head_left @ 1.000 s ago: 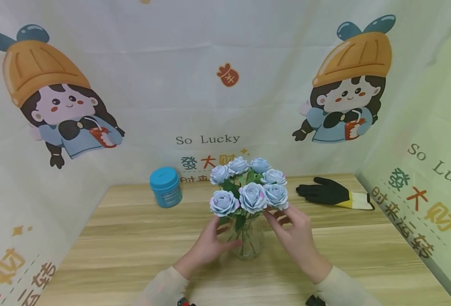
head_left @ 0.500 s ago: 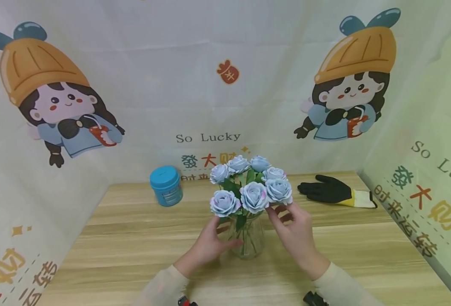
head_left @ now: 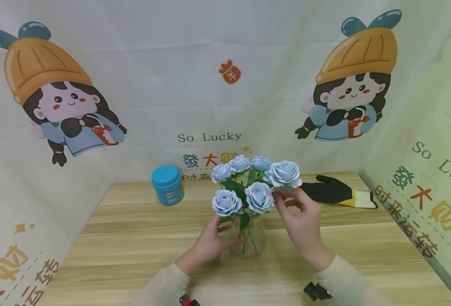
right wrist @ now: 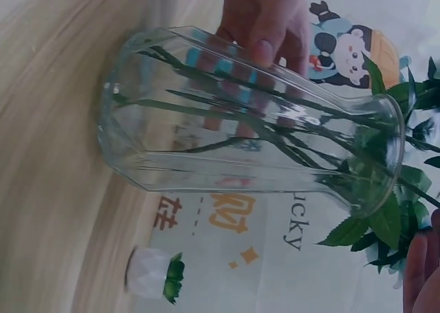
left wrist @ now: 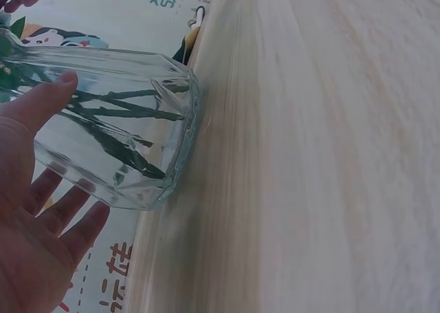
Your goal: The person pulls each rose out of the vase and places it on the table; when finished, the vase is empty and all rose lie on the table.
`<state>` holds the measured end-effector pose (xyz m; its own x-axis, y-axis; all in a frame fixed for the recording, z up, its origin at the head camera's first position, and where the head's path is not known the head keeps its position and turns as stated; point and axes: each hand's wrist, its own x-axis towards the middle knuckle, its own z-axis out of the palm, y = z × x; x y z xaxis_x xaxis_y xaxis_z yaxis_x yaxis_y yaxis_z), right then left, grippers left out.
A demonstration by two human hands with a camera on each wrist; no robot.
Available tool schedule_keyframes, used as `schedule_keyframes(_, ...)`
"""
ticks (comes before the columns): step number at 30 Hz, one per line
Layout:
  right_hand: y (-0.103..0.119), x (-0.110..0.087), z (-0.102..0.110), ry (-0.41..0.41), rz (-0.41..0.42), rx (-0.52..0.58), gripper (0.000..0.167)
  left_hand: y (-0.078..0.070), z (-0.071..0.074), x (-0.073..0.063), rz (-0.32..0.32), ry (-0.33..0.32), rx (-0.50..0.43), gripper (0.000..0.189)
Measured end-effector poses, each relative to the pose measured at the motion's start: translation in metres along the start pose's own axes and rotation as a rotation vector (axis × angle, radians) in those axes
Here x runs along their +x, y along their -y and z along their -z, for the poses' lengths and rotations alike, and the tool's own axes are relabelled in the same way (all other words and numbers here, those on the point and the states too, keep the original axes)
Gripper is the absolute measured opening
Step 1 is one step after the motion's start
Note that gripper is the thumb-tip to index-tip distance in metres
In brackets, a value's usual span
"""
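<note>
A clear glass vase (head_left: pixel 254 240) stands upright on the table, holding several pale blue roses (head_left: pixel 259 197) on green stems. My left hand (head_left: pixel 204 246) holds the vase from the left, thumb on the near side and fingers behind, which the left wrist view shows around the glass (left wrist: pixel 130 131). Over the vase's right side, my right hand (head_left: pixel 303 225) pinches one rose (head_left: pixel 285 173) just beneath its bloom. That bloom sits higher than the front ones and partly covers another behind it. Only part of the right hand (right wrist: pixel 425 278) shows in the right wrist view.
A blue lidded jar (head_left: pixel 168 187) stands at the back left. Toward the back right lies a black work glove (head_left: pixel 330 191) with a yellow and white cuff. The right wrist view also shows a small white pot (right wrist: pixel 148 275) with a green plant.
The right hand has moved up and slightly right, raising the front right rose until it overlaps the one behind it. The left hand and the vase keep their place.
</note>
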<state>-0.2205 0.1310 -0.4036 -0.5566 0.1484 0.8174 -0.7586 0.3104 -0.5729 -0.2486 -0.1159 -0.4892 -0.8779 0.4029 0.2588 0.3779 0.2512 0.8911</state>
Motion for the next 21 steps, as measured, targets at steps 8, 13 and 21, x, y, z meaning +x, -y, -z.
schedule_keyframes(8, 0.005, 0.019, 0.008, -0.034, 0.016, -0.003, 0.016, -0.002, 0.000, 0.000, 0.021, 0.002, -0.011, 0.093)
schedule_keyframes(13, 0.009, 0.035, 0.015, -0.063, -0.012, -0.006, 0.011, -0.003, -0.001, 0.000, 0.020, 0.003, -0.011, 0.092)
schedule_keyframes(21, 0.015, 0.060, 0.029, -0.108, -0.016, 0.013, 0.009, -0.002, -0.001, 0.000, 0.024, 0.007, -0.026, 0.092)
